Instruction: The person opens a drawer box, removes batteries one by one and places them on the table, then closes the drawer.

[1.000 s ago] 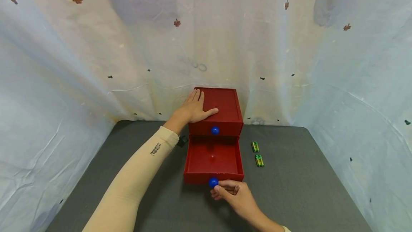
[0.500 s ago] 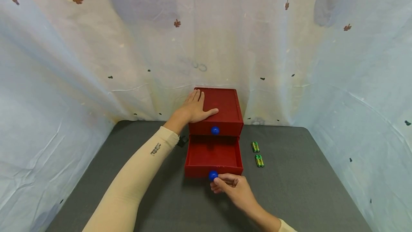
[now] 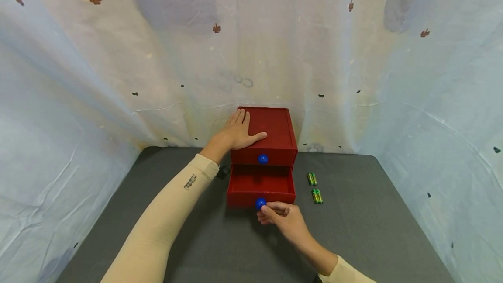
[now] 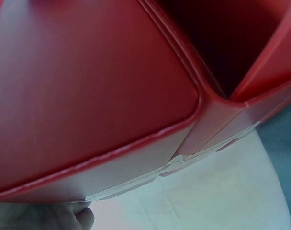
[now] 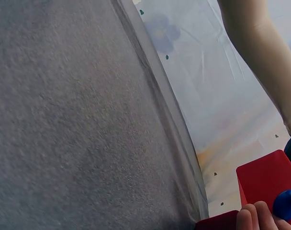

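The head view looks from above and in front of the red box (image 3: pixel 273 128), forward and down, far enough back to fit the whole box. The left wrist view is very close to the box and tipped sideways, so red fills most of it. The right wrist view leans too, looking across the grey table (image 5: pixel 78 120), with the box in its bottom right corner. Head and left wrist share the open drawer (image 3: pixel 257 183); head and right wrist share the blue knob (image 3: pixel 260 203).
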{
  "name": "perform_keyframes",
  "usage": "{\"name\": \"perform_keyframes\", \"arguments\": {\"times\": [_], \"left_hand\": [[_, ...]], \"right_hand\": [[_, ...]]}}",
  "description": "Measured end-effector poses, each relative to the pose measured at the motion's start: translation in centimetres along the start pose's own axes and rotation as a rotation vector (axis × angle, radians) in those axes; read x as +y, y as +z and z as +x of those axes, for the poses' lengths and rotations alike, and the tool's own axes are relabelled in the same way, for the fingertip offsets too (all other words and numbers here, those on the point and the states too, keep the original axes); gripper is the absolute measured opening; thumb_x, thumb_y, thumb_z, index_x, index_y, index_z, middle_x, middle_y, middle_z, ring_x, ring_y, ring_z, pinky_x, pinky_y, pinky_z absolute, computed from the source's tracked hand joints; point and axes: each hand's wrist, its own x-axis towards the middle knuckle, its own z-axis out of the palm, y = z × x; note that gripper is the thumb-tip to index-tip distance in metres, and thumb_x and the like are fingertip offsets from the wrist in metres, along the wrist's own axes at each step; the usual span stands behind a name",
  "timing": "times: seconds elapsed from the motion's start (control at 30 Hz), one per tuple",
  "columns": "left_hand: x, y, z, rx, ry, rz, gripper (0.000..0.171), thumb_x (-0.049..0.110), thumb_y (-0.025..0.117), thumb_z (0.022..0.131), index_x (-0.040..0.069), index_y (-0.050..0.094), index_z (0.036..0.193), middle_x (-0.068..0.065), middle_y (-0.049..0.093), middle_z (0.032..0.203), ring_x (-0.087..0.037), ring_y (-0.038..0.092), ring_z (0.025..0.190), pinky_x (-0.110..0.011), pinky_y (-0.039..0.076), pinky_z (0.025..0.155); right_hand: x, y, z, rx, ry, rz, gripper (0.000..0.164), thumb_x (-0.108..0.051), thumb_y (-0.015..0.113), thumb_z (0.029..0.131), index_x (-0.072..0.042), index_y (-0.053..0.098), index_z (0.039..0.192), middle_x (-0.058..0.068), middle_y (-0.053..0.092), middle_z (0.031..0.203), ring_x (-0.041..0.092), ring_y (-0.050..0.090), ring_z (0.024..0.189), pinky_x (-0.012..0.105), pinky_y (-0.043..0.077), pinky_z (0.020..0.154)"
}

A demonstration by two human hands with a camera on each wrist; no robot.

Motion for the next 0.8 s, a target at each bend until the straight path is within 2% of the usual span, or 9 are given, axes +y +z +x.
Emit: {"name": "perform_keyframes", "arguments": {"times": [0.17,0.47,0.8], "left_hand": [[0.0,0.2,0.1,0.006,-0.003,0.003,0.111,0.081,0.037,0.102,0.001,0.003,0.172,-0.019,-0.005,0.180,-0.032,-0.009,0.167,-0.045,-0.002,0.135],[-0.1,0.2,0.1,0.001,-0.002,-0.001,0.112,0.081,0.037,0.102,0.001,0.003,0.172,-0.019,-0.007,0.179,-0.032,-0.011,0.166,-0.045,-0.003,0.135],[-0.1,0.2,0.3,0.009,-0.006,-0.006,0.112,0.081,0.038,0.102,0.001,0.003,0.172,-0.019,-0.006,0.180,-0.033,-0.010,0.167,-0.047,-0.001,0.135]], "right_hand": [[-0.1,0.0,0.6,0.027,0.024,0.007,0.035,-0.017,0.072,0.105,0.013,0.072,0.125,0.028,0.078,0.108,0.030,0.080,0.095,0.040,0.066,0.086],[-0.1,-0.3,2.1,0.047,0.014,-0.007,0.035,-0.020,0.073,0.105,0.010,0.074,0.123,0.026,0.079,0.108,0.036,0.079,0.098,0.042,0.066,0.087],[-0.2,-0.8,3.5,0.069,0.013,-0.047,0.037,-0.024,0.072,0.106,0.007,0.075,0.125,0.024,0.080,0.109,0.039,0.079,0.100,0.050,0.064,0.092]]}}
